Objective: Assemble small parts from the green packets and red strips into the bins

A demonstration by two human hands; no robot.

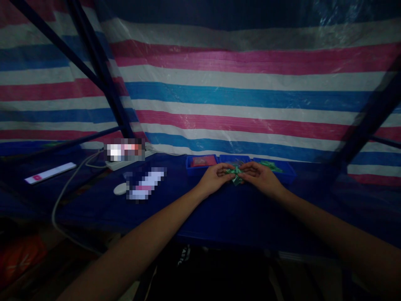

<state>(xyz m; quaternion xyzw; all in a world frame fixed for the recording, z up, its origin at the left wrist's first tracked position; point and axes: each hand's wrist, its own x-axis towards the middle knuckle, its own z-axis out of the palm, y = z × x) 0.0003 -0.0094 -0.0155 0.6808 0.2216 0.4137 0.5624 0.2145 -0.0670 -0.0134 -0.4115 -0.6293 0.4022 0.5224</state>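
A small crumpled green piece point(236, 175), perhaps paper or foil, sits between both my hands just above the dark blue table point(225, 213). My left hand point(216, 177) pinches its left side with closed fingers. My right hand point(261, 176) pinches its right side the same way. Behind my hands stand three shallow blue trays: one with red pieces point(201, 161), a middle one point(234, 159) mostly hidden by my fingers, and one with green pieces point(275, 167).
A striped pink, white and blue tarp point(238, 96) hangs behind the table. To the left lie a white power strip point(125, 161) with a cable, a small white round object point(120, 189), a blurred-out item and a white flat bar point(50, 172). Dark poles point(100, 71) slant across the left.
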